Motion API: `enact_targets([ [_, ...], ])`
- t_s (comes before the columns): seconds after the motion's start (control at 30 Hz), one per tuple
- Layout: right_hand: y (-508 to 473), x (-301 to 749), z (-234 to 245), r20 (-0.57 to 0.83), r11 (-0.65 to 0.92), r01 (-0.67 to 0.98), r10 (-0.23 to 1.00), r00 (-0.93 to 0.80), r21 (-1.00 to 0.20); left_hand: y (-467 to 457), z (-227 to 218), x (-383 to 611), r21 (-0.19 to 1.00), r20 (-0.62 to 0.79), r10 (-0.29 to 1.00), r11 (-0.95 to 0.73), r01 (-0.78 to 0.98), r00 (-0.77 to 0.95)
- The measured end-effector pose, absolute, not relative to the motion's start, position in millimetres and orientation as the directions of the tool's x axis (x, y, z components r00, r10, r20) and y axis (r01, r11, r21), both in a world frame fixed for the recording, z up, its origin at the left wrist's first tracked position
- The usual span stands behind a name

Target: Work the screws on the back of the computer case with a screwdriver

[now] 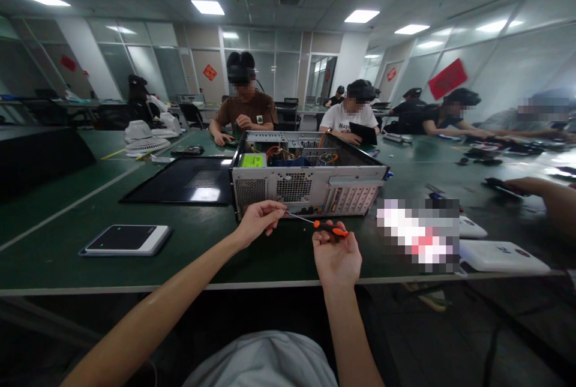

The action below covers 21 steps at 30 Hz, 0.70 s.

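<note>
My right hand [338, 258] is palm up, its fingers curled round the orange and black handle of a screwdriver [330, 229]. The thin shaft points left, towards my left hand [260, 223]. There, thumb and fingers are pinched together at the screwdriver's tip; anything small between them is too tiny to make out. Just behind both hands lies a computer case [310, 189] on its side, rear panel facing me and its upper side open. Inside show coloured cables and a power supply with a green label [252, 161]. A tiny bright speck, perhaps a screw, rests on the table below the shaft.
A black side panel [180, 180] lies left of the case. Nearer on the green table [193, 267] is a white device with a black top [126, 239]. White devices [504, 256] and a blurred-out patch are at right. A person's hand [524, 186] reaches in there; others sit opposite.
</note>
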State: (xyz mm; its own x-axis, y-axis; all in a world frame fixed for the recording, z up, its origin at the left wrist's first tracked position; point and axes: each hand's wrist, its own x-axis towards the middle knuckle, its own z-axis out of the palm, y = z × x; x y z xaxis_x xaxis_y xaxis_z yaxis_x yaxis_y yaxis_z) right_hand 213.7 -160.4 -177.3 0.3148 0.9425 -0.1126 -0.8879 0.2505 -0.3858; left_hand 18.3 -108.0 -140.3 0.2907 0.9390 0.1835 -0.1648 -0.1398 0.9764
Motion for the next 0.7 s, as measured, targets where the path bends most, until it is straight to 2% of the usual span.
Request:
enact_targets([
  [0.4, -158.0, 216.9, -178.0, -0.127, 0.240, -0.897, 0.944, 0.305, -0.372, -101.1, -148.5, 18.1, 0.956, 0.288, 0.904, -0.253, -0.148, 0.315],
  [0.57, -159.1, 218.1, -175.9, -0.097, 0.216, -0.892, 0.956, 0.275, -0.397, -101.6, -150.1, 10.8, 0.920, 0.375, 0.883, -0.392, 0.006, 0.284],
  [0.7, -166.6, 212.8, -163.3, -0.010, 0.254, -0.848, 0.957, 0.292, -0.465, -104.2, -139.9, 0.0, 0.814, 0.509, 0.826, -0.553, 0.178, 0.241],
])
